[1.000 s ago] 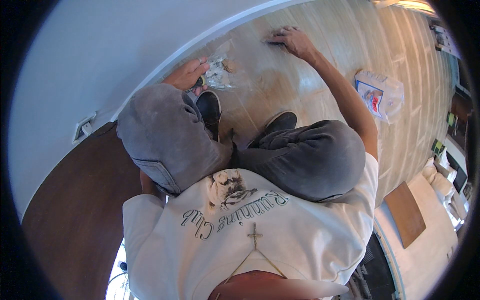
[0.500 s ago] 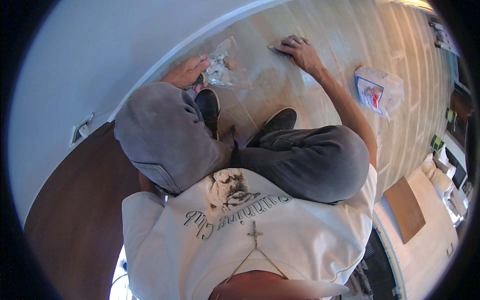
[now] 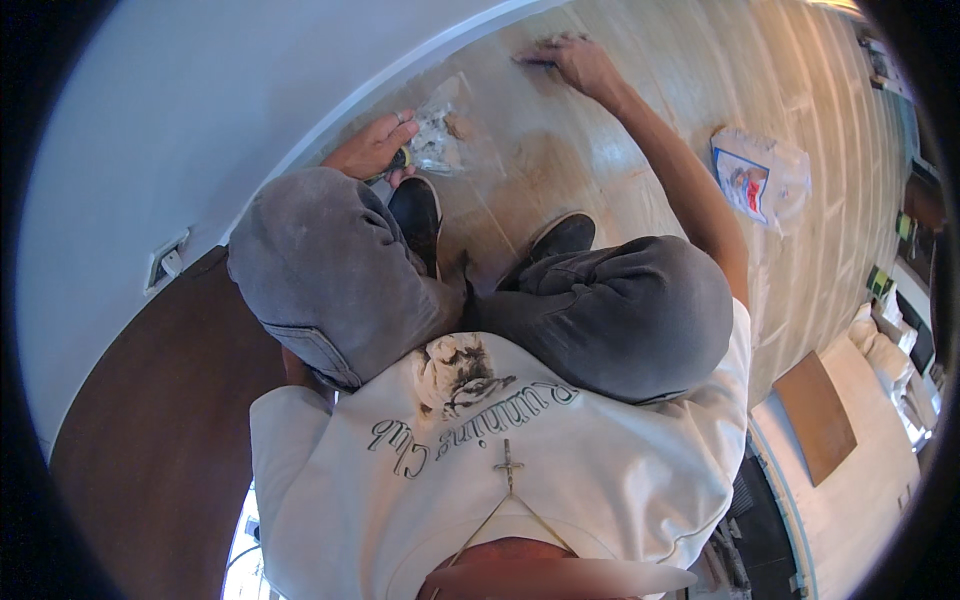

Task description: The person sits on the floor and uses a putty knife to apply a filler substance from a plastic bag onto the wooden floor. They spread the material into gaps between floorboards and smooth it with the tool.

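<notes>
The right hand (image 3: 575, 62) is found to have been carried outward over the last half second, from a spot nearer the shoes (image 3: 415, 215) to one close to the skirting (image 3: 400, 76). By this, the dark tool (image 3: 536, 63) is judged to have been taken from one stretch of the floor (image 3: 640, 185) to another; a back-and-forth pass is suggested, since a similarly outward place was held one second ago.

The right fingers are seen bent over the tool, which is judged to be gripped; its shape is largely covered, and whether full contact is made with the floor cannot be told.

No marked shift is noted at the left hand (image 3: 378, 146). It is placed by the floor's wall-side edge, above the left shoe, with its fingers curled about a yellow-black item (image 3: 401, 159), partly hidden. A clear bag (image 3: 437, 140) with white and tan contents lies just beside its fingertips; whether it is pinched cannot be told.

A brownish patch (image 3: 548, 152) is noted on the floor between the clear bag and the right forearm. Beyond that forearm, a white bag (image 3: 750, 178) is seen lying on the floor, untouched.
</notes>
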Demonstrator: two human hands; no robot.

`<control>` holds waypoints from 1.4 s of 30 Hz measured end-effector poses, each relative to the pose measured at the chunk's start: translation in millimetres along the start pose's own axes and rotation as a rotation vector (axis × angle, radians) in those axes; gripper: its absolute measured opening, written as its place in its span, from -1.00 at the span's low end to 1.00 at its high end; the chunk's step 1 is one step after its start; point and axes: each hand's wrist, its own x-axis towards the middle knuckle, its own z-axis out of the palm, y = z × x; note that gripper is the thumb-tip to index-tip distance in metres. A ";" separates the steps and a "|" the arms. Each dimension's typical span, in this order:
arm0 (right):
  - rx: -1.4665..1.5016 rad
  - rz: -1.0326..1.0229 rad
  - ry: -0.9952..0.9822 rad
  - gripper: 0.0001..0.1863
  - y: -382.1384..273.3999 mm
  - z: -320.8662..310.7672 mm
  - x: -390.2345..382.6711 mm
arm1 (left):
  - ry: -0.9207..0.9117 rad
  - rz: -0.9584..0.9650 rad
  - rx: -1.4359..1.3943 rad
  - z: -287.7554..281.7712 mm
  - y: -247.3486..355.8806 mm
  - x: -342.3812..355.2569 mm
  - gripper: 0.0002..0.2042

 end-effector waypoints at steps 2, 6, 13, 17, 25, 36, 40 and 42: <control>0.006 -0.014 0.033 -0.50 11.9 16.0 -40.3 | 0.020 -0.008 -0.021 2.4 0.0 13.2 -0.37; 0.025 -0.015 -0.102 -0.52 -9.7 0.4 -94.7 | 0.073 -0.020 -0.014 5.5 -7.7 8.2 -0.35; 0.995 0.271 0.124 -0.60 -79.6 -64.0 -111.3 | 0.053 0.014 -0.127 7.9 -1.7 2.7 -0.40; 0.883 0.106 0.481 -0.61 -130.6 -78.1 -91.6 | -0.100 0.069 -0.174 11.0 8.5 13.3 -0.33; 0.398 -0.101 0.536 -0.51 -121.6 -71.8 -92.3 | -0.032 0.045 -0.257 23.4 18.9 -2.2 -0.34; 0.090 -0.270 0.104 -0.39 -94.6 -154.7 -82.9 | -0.023 0.084 0.024 16.3 10.5 7.6 -0.35; 0.055 -0.373 0.027 -0.46 -97.8 -153.3 -66.0 | -0.062 0.047 0.097 18.7 19.4 10.2 -0.36; 0.021 -0.378 -0.043 -0.50 -95.0 -151.2 -64.9 | -0.036 0.063 0.121 21.8 17.0 11.0 -0.36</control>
